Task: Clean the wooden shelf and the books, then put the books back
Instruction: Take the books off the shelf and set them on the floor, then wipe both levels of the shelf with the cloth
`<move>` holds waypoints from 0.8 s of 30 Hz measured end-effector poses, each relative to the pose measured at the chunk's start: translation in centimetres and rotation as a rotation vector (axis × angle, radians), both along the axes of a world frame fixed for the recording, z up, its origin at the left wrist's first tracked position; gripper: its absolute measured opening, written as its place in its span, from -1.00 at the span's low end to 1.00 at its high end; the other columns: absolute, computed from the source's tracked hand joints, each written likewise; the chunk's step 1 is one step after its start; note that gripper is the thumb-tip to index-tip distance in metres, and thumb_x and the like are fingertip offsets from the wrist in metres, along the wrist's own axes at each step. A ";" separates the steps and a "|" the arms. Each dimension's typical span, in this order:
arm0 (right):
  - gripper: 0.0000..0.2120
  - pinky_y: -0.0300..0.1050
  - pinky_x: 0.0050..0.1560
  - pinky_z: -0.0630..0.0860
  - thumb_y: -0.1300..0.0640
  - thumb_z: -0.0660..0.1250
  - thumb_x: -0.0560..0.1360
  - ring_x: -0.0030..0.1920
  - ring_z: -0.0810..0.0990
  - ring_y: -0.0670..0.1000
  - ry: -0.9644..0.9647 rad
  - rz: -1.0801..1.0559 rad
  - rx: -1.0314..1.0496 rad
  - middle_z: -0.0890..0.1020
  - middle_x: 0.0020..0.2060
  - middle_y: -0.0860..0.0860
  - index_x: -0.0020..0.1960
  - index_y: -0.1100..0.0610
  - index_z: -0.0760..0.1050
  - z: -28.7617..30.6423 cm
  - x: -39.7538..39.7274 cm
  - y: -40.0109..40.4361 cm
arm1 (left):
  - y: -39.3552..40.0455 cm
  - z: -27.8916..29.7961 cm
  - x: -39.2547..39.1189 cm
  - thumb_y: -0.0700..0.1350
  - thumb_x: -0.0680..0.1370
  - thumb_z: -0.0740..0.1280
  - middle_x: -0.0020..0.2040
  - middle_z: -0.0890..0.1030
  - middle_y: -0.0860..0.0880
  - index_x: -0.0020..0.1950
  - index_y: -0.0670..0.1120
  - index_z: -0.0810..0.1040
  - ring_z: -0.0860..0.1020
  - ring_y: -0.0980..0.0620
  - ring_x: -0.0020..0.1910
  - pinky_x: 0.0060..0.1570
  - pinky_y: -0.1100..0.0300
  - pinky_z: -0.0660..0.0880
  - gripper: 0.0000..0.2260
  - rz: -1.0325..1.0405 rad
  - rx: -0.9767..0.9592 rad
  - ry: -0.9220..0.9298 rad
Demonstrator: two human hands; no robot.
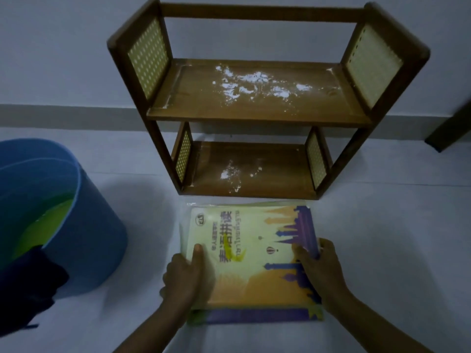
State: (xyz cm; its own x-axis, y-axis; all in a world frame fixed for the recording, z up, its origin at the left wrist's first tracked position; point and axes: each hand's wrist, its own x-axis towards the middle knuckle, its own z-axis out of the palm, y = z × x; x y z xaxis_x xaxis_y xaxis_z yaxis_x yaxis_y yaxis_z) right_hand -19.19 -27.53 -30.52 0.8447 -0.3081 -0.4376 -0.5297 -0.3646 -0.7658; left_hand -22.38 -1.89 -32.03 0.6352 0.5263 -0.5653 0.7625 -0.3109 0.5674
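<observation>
Fingers of both hands curl around the side edges of a stack of books (251,258) lying flat on the pale floor, thumbs pressed on the top cover. The left hand (182,275) grips the stack's left edge, its thumb pointing up across the yellow cover. The right hand (319,271) grips the right edge, its thumb lying over the purple skyline print and its fingers wrapped around the side. Both forearms reach in from the bottom of the view, angled toward each other.

The stack sits directly in front of the wooden shelf (260,118), just beside its base. The shelf stands against the wall and has two boards with pale perforated side panels. White powder (257,84) is scattered over the upper board, and a smaller powder patch (232,174) lies on the lower board.

The task appears to be at an early stage. The books are off the shelf, but both boards are visibly dirty, so the wiping is not yet done, and the books remain to be cleaned and returned.

Left of the shelf, well apart from it, stands a blue bucket (76,225) with something green inside. A dark cloth (28,284) hangs over its near rim.
</observation>
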 end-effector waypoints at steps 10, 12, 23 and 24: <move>-0.23 0.08 0.37 0.24 -0.15 0.23 0.54 0.42 0.22 0.19 -0.104 0.545 -0.676 0.20 0.46 0.18 0.54 0.18 -0.04 6.6 1.8 3.3 | 1.0 6.8 -0.7 0.32 0.54 0.05 0.45 0.27 -0.22 0.51 -0.22 0.05 0.24 -0.19 0.42 0.36 -0.05 0.23 -0.24 -0.333 0.353 0.034; -0.28 0.05 0.48 0.09 -0.12 0.15 0.59 0.53 0.03 0.10 -0.228 0.801 -0.633 0.00 0.56 0.06 0.56 0.10 -0.15 10.0 2.5 6.2 | 2.7 11.0 -0.8 0.30 0.54 0.03 0.43 0.31 -0.19 0.46 -0.20 0.16 0.27 -0.13 0.40 0.34 0.03 0.25 -0.30 -0.400 0.377 -0.185; -0.26 0.08 0.53 -0.11 0.01 0.26 0.56 0.55 -0.09 -0.01 -0.518 1.438 -0.482 -0.05 0.57 -0.02 0.56 0.02 -0.12 20.8 -1.4 27.6 | 18.4 20.8 -9.1 0.19 0.39 0.37 -0.01 0.63 0.02 0.16 -0.03 0.51 0.59 0.02 -0.05 -0.12 0.15 0.53 -0.55 -0.575 0.478 0.019; -0.23 0.10 0.53 -0.11 0.01 0.29 0.54 0.55 -0.09 0.00 -0.487 1.469 -0.474 -0.05 0.57 -0.02 0.56 0.02 -0.12 20.9 -1.9 28.4 | 18.7 20.8 -9.2 0.17 0.40 0.36 -0.12 0.64 0.04 0.07 -0.02 0.54 0.59 0.04 -0.16 -0.25 0.18 0.50 -0.65 -0.617 0.483 0.031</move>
